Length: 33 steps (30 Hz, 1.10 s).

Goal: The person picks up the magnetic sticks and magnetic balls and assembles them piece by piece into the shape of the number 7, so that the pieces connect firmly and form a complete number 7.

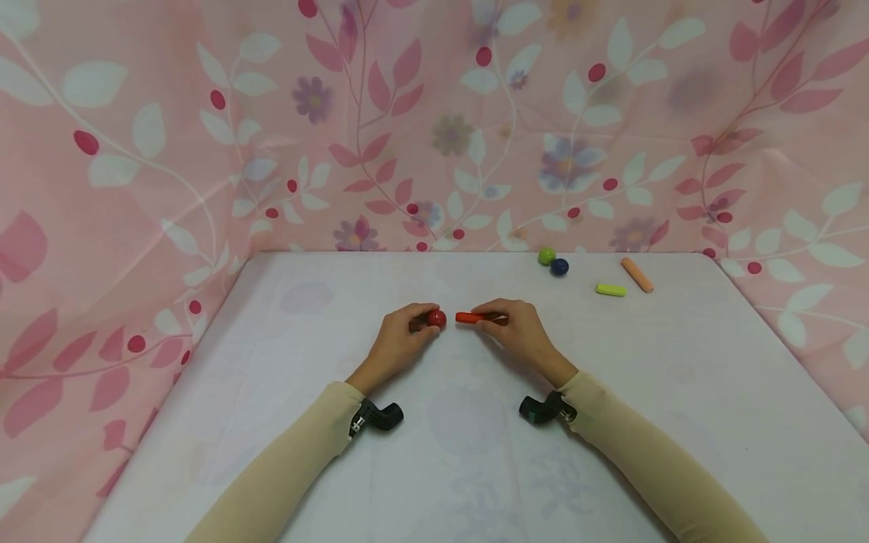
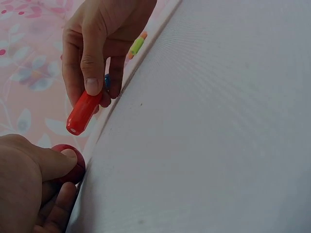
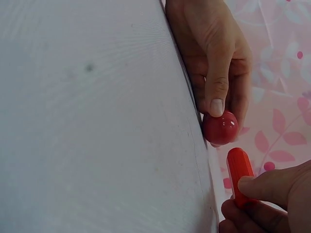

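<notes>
Holding red stick [image 3: 238, 167], red ball [image 3: 221, 129] — only head view shows green ball [image 1: 547, 256].

Looking straight at the middle of the bench [image 1: 462, 483], at the held ball [image 1: 439, 320] in the left hand [image 1: 399, 332], then rightward across a narrow gap at the held stick [image 1: 466, 318] in the right hand [image 1: 524, 330]! Now looking farther back, out beyond the right hand: over to the rearmost ball [image 1: 546, 256], close by the far edge, and to the neighbouring ball [image 1: 560, 267] just beside it, nearer and rightward! Right again, to the crosswise stick [image 1: 611, 290], then to the slanting stick [image 1: 637, 275] just right of it, reaching farther back! And bordered behind and on both sides by hanging cloth [image 1: 400, 113]
</notes>
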### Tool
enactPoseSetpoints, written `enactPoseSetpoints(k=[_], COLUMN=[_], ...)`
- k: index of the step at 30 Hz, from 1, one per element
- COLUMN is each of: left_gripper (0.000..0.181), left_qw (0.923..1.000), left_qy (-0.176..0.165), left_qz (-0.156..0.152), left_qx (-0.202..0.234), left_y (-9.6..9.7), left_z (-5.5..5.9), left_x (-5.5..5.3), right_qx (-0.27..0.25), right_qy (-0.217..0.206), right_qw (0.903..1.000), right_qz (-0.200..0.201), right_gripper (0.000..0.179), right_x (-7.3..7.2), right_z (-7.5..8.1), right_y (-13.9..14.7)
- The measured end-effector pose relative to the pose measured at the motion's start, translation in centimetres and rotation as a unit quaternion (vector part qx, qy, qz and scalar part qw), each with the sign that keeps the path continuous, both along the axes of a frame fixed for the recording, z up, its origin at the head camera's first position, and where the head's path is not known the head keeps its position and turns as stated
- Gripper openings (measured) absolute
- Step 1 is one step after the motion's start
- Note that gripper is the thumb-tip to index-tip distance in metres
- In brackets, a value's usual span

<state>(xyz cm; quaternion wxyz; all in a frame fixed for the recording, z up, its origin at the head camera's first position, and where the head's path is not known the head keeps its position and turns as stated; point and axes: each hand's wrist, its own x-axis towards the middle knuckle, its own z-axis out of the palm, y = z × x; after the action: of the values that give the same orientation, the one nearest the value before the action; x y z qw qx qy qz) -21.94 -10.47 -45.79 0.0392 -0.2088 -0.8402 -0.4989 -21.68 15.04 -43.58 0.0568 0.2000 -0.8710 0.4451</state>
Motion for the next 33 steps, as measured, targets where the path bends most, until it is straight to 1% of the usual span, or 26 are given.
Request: enactPoseSetpoints(k=[3, 10, 17, 26, 33], left_gripper=[0.042, 0.042, 0.041, 0.041, 0.041], left_qw=[1.0000, 1.0000, 1.0000, 1.0000, 1.0000], left_qy=[-0.002, 0.004, 0.003, 0.000, 0.003], left_qz=[0.002, 0.001, 0.004, 0.004, 0.002], left_qx=[-0.004, -0.006, -0.004, -0.005, -0.003], left_y=[-0.04, -0.11, -0.15, -0.03, -0.05], left_z=[-0.08, -0.06, -0.21, -0.05, -0.22], left_x=[-0.03, -0.11, -0.11, -0.05, -0.28], right_qx=[0.007, -0.009, 0.004, 0.005, 0.005], right_qy=[0.000, -0.005, -0.001, 0.002, -0.009], right_qw=[1.0000, 0.9999, 1.0000, 1.0000, 1.0000], right_qz=[-0.002, -0.002, 0.000, 0.001, 0.000], right_gripper=[0.024, 0.023, 0.023, 0.024, 0.023], right_x=[0.02, -0.14, -0.21, -0.28, -0.38], right_z=[-0.04, -0.11, -0.41, -0.55, -0.50], right_y=[-0.06, -0.18, -0.38, -0.65, -0.82])
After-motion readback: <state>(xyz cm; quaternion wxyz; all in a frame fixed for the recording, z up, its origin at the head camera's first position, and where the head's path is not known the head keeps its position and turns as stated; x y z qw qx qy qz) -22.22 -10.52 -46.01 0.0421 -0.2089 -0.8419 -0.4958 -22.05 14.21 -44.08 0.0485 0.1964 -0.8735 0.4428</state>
